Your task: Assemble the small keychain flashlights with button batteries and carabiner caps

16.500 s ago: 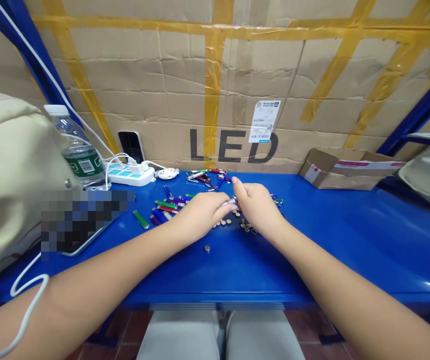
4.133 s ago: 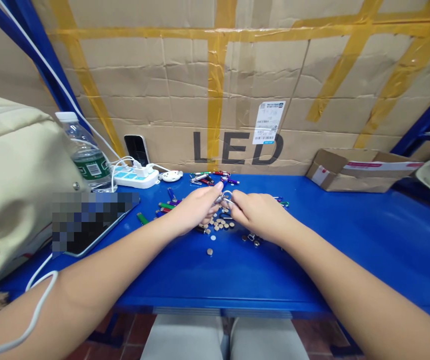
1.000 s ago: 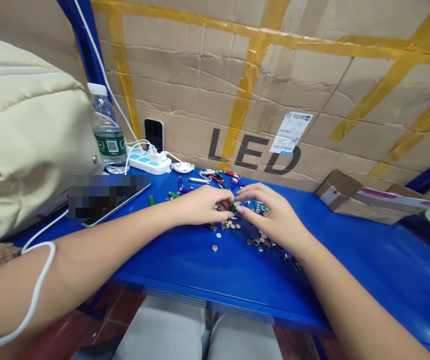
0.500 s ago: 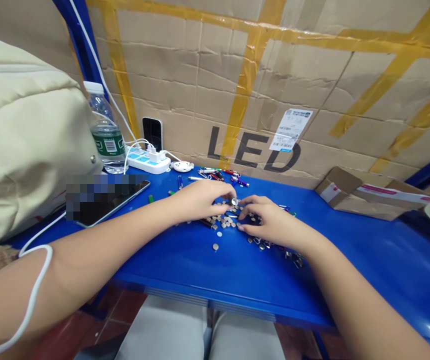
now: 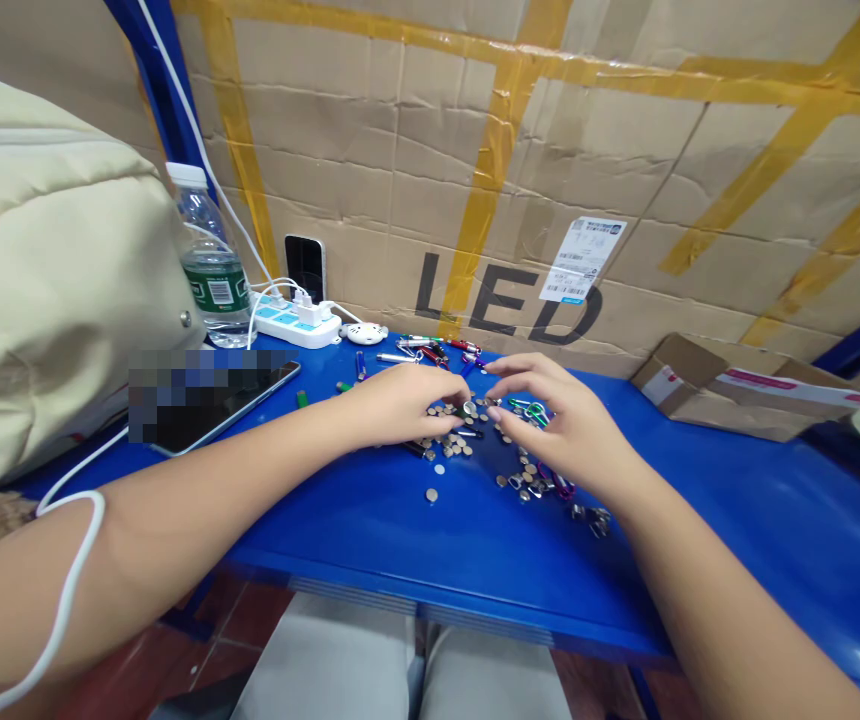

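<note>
My left hand point(image 5: 392, 407) rests curved at the near left of a heap of small silver button cells point(image 5: 449, 432), its fingertips over them. My right hand point(image 5: 565, 420) hovers with fingers spread just above coloured carabiner clips point(image 5: 539, 414). Neither hand shows anything held. The two sets of fingertips stand a little apart over the heap. Small metal parts point(image 5: 524, 482) lie below my right palm, and a few more point(image 5: 593, 522) sit nearer my wrist. Mini flashlight tubes point(image 5: 419, 350) lie in a loose group at the back.
The blue metal table point(image 5: 475, 570) runs across the view, with a cardboard wall behind it. A dark tablet point(image 5: 227, 415), partly pixelated, lies to the left, beside a water bottle point(image 5: 212, 265), a power strip point(image 5: 299, 325) and a beige bag point(image 5: 47, 260). A cardboard box point(image 5: 737, 395) sits at the right.
My right hand has lifted off the heap and its fingers have spread, uncovering the clips. My left hand has drawn slightly back towards me.
</note>
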Available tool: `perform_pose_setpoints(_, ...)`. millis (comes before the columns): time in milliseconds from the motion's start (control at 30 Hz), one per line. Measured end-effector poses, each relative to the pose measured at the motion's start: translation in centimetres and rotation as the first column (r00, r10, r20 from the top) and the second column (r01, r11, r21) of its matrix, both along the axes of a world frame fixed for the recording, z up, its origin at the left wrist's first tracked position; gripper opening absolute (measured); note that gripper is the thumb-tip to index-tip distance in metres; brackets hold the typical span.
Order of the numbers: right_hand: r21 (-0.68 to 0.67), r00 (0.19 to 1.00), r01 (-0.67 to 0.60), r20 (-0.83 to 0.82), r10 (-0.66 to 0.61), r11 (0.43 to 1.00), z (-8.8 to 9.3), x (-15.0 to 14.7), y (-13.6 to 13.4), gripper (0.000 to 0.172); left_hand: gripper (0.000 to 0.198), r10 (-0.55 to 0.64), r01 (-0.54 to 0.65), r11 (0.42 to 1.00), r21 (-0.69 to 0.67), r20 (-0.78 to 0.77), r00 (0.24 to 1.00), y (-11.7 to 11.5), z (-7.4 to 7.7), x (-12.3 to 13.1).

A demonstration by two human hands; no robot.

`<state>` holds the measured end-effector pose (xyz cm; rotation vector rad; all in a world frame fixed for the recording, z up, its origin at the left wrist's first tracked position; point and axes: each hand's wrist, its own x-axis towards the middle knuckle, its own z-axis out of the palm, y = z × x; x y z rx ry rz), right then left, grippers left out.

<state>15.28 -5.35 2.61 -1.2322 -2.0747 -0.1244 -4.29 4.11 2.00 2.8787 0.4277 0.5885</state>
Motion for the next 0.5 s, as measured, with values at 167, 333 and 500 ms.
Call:
perform_pose_setpoints(167,0.003,0.998,-0.058,-0.001,0.058,0.998,-0.20,-0.72,-0.05,0.008,0.018,-0.021,0.021,1.000,0.006,0.003,1.000,-0.36,0.04,0.08)
perform_pose_setpoints(333,-0.010,0.998,-0.069,-0.002,0.069,0.998,-0.43,-0.76,0.17,0.011,0.017,-0.015,0.015,1.000,0.019,-0.006,1.000,-0.48,0.13,0.07)
perform_pose_setpoints(500,-0.046,0.999,-0.036,0.023,0.037,0.998,-0.30,-0.29,0.11,0.007,0.018,0.021,-0.020,0.999,-0.032,0.037,0.999,0.03,-0.08,-0.03)
